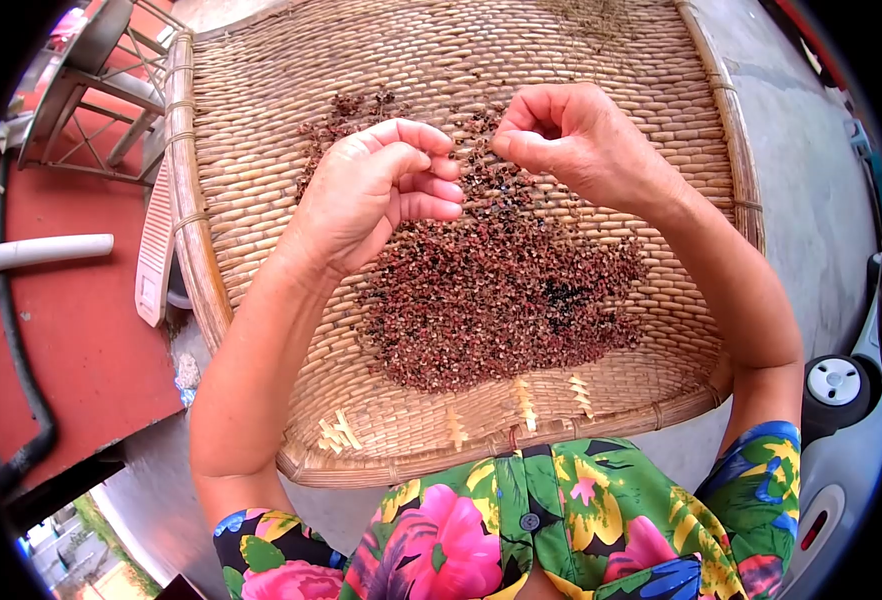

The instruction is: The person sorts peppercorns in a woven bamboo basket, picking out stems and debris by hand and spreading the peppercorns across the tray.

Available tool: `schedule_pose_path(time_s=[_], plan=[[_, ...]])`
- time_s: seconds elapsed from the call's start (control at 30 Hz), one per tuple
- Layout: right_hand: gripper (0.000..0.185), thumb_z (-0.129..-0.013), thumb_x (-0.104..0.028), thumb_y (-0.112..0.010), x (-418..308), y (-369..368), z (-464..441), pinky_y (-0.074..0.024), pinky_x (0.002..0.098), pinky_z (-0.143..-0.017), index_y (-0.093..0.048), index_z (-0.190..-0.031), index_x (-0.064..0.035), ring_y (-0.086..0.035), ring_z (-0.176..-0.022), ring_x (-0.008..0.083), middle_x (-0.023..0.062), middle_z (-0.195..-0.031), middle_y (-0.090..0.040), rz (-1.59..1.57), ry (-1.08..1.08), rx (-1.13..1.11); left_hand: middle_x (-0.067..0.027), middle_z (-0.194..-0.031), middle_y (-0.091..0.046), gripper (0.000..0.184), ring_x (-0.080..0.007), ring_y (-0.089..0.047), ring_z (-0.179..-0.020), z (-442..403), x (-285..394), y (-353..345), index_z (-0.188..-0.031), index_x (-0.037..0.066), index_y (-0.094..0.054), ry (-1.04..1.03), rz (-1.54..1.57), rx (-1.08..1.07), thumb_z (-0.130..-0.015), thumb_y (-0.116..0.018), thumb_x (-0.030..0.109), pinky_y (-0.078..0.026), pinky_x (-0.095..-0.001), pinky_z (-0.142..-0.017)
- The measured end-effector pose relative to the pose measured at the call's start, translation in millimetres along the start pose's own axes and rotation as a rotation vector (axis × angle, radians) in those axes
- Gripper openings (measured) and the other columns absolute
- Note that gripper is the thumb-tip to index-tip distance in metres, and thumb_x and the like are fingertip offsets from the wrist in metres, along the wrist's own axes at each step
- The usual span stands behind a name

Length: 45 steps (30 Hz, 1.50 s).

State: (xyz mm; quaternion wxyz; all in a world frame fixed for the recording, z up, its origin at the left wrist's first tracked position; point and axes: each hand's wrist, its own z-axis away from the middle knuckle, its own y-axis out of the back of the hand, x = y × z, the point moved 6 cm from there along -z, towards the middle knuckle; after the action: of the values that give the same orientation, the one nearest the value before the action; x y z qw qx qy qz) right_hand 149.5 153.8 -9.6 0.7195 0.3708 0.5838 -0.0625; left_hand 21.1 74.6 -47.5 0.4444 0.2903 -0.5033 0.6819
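Observation:
A heap of small reddish-brown husks mixed with shiny black seeds (501, 300), which looks like Sichuan pepper, lies on a woven basket tray (261, 130). Above its far part, my left hand (381, 190) is raised with the thumb close against the forefinger and the other fingers curled. Just to the right, my right hand (581, 145) pinches thumb and forefinger together, fingertips facing the left hand across a small gap. Whatever either pinch holds is too small to make out. A looser patch of husks (346, 115) lies behind the left hand.
The tray's raised wooden rim (746, 190) runs along both sides. Pale zigzag woven strips (524, 403) show near its front edge. At left are a metal-legged chair (91, 100), a white pipe (41, 253) and a dark hose (16, 350). A wheeled grey object (837, 382) stands right.

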Motion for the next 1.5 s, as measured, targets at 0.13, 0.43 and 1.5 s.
schedule_pose_path(time_s=[0.13, 0.43, 1.5], plan=[[0.018, -0.078, -0.015, -0.058, -2.1, -4.9, 1.8, -0.0389, 0.0216, -0.048, -0.057, -0.069, 0.0002, -0.046, -0.054, 0.0043, -0.001, -0.058, -0.053, -0.021, 0.01, -0.025, -0.009, -0.084, -0.057, 0.024, -0.0135, -0.058, -0.072, 1.6, -4.0, -16.0, -0.102, -0.002, -0.05, -0.007, -0.05, -0.049, -0.086, -0.052, 0.015, -0.052, -0.0234, -0.061], [0.016, -0.077, -0.014, -0.059, -8.0, -8.2, 4.3, -0.0375, 0.0226, -0.047, -0.056, -0.069, 0.0002, -0.045, -0.053, 0.0046, -0.001, -0.056, -0.051, 0.034, 0.027, -0.094, -0.0052, -0.064, -0.053, 0.021, -0.0123, -0.054, -0.051, 10.3, -7.4, -18.1, -0.08, 0.002, -0.05, 0.188, -0.315, -0.195, -0.089, -0.042, 0.019, -0.048, -0.0223, -0.047], [0.019, -0.076, -0.018, -0.061, -0.1, 3.6, 1.3, -0.0347, 0.0215, -0.045, -0.057, -0.066, -0.0029, -0.042, -0.051, 0.0035, -0.0042, -0.055, -0.049, 0.01, -0.114, -0.152, -0.0035, -0.066, -0.053, 0.026, -0.0092, -0.054, -0.055, 10.1, 4.8, -6.9, -0.075, 0.004, -0.05, 0.076, -0.54, -0.167, -0.09, -0.043, 0.024, -0.046, -0.0203, -0.048]])
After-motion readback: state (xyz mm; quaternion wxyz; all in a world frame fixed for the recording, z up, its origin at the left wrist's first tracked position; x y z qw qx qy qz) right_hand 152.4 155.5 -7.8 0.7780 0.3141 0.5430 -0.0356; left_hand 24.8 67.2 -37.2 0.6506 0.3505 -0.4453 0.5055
